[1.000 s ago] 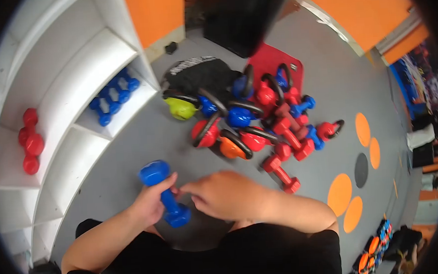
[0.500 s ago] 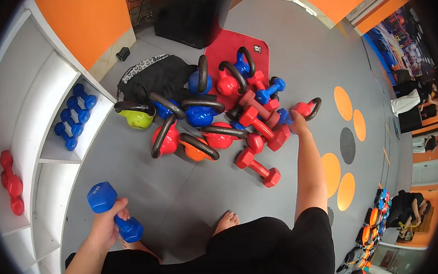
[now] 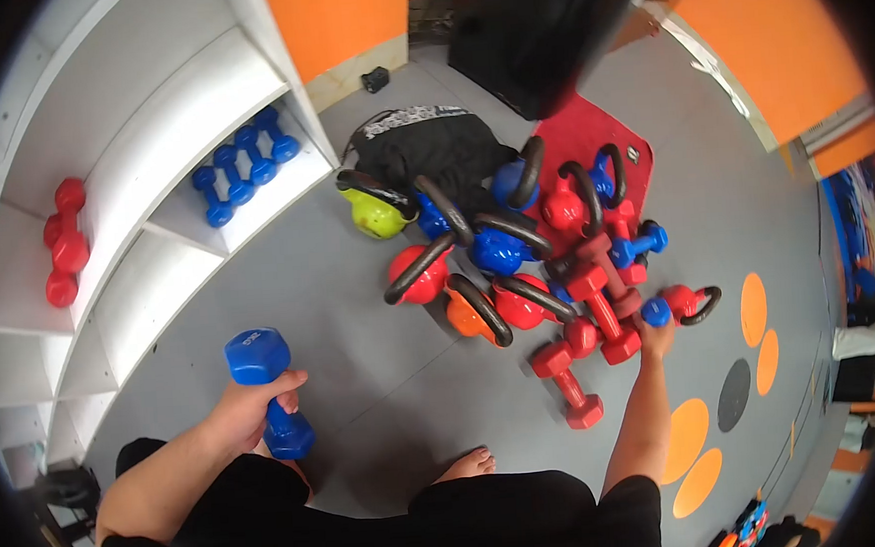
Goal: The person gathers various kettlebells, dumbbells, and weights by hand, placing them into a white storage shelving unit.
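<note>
A blue dumbbell (image 3: 259, 357) stands nearly upright in my left hand (image 3: 255, 403), fingers wrapped round its handle, above the floor near my legs. My right hand (image 3: 654, 337) reaches out to the right side of the pile and is closed on a small blue dumbbell (image 3: 655, 311); only one end of it shows, the rest hidden by the hand. Close by lie several red dumbbells (image 3: 570, 386) and a red kettlebell (image 3: 678, 302) with a black handle. Another blue dumbbell (image 3: 640, 247) rests on the pile farther back.
White shelving (image 3: 189, 224) on the left holds blue dumbbells (image 3: 239, 175) and red dumbbells (image 3: 70, 246). Kettlebells in green (image 3: 376, 217), blue, red and orange (image 3: 472, 316) crowd the middle. Behind them are a black bag (image 3: 430, 154) and a red mat (image 3: 599, 128).
The view has turned left, so the pile appears farther right and more shelving shows. My right hand now has the small blue dumbbell's end tilted up. My left hand keeps its dumbbell.
</note>
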Action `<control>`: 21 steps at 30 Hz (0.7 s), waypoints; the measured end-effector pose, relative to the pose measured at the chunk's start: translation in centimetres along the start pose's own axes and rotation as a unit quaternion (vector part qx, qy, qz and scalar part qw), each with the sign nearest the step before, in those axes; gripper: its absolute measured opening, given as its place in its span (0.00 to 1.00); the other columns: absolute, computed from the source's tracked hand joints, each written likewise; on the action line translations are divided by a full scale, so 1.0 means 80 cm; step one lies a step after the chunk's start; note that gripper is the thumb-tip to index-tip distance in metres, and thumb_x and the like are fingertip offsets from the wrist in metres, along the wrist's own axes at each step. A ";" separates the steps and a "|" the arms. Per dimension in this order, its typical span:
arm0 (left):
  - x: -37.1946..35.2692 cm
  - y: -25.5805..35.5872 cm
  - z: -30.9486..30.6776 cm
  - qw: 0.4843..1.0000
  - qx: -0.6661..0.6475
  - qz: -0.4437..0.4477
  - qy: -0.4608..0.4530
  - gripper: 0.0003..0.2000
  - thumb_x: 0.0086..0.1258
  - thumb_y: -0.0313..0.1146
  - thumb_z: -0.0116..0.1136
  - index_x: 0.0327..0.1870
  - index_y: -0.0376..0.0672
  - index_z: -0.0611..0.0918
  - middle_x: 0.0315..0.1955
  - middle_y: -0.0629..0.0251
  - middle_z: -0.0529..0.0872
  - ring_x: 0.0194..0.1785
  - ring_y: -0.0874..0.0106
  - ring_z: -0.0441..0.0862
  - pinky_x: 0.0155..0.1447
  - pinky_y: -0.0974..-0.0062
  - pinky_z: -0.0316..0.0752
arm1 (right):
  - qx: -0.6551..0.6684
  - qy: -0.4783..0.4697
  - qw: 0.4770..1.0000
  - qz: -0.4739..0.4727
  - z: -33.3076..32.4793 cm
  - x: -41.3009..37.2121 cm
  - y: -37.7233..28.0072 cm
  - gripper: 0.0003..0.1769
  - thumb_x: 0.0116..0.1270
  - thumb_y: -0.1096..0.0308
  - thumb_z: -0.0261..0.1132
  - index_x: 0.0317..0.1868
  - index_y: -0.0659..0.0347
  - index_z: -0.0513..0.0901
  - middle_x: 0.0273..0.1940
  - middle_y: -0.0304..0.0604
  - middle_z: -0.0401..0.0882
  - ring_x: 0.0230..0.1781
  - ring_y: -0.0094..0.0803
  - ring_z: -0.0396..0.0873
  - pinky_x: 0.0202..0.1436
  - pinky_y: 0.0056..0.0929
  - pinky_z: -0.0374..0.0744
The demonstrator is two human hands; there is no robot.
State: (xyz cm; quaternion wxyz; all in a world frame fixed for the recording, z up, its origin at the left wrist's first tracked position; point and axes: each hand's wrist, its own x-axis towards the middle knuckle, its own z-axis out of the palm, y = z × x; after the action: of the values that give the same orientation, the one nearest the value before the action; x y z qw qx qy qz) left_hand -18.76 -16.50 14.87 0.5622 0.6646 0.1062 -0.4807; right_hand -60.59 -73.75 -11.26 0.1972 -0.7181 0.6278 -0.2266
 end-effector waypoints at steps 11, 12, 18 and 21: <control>-0.006 0.017 -0.026 0.998 0.039 0.017 -0.047 0.12 0.66 0.33 0.71 0.29 0.50 0.76 0.19 0.73 0.76 0.26 0.78 0.74 0.35 0.75 0.69 | 0.210 0.216 0.953 0.026 -0.183 -0.155 -0.146 0.16 0.61 0.65 0.73 0.43 0.66 0.81 0.35 0.37 0.80 0.35 0.28 0.78 0.45 0.34 0.77; -0.007 0.019 -0.026 0.997 0.050 0.035 -0.053 0.13 0.65 0.32 0.71 0.27 0.49 0.75 0.19 0.72 0.76 0.26 0.77 0.74 0.36 0.75 0.70 | 0.221 0.172 0.960 0.009 -0.203 -0.172 -0.171 0.15 0.61 0.66 0.72 0.44 0.65 0.80 0.36 0.38 0.79 0.36 0.29 0.78 0.47 0.33 0.76; -0.006 0.027 -0.023 0.996 0.040 0.048 -0.070 0.13 0.65 0.32 0.70 0.25 0.49 0.75 0.18 0.71 0.76 0.25 0.75 0.75 0.35 0.73 0.71 | 0.418 -0.227 0.877 -0.072 -0.254 -0.277 -0.390 0.16 0.62 0.71 0.69 0.48 0.67 0.78 0.36 0.44 0.80 0.34 0.33 0.81 0.42 0.32 0.80; -0.007 0.029 -0.028 0.996 -0.019 0.035 -0.085 0.12 0.65 0.32 0.68 0.25 0.48 0.75 0.19 0.70 0.76 0.24 0.75 0.75 0.33 0.72 0.71 | 0.411 -0.421 0.808 0.043 -0.188 -0.326 -0.488 0.16 0.58 0.77 0.74 0.46 0.63 0.79 0.32 0.41 0.80 0.31 0.32 0.81 0.39 0.33 0.79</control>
State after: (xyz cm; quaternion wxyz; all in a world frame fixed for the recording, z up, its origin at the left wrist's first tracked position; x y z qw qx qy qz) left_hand -16.24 -15.19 16.58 0.5984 0.6137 0.0441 -0.5132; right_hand -40.37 -42.63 21.23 0.7280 -0.5676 0.3617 -0.1302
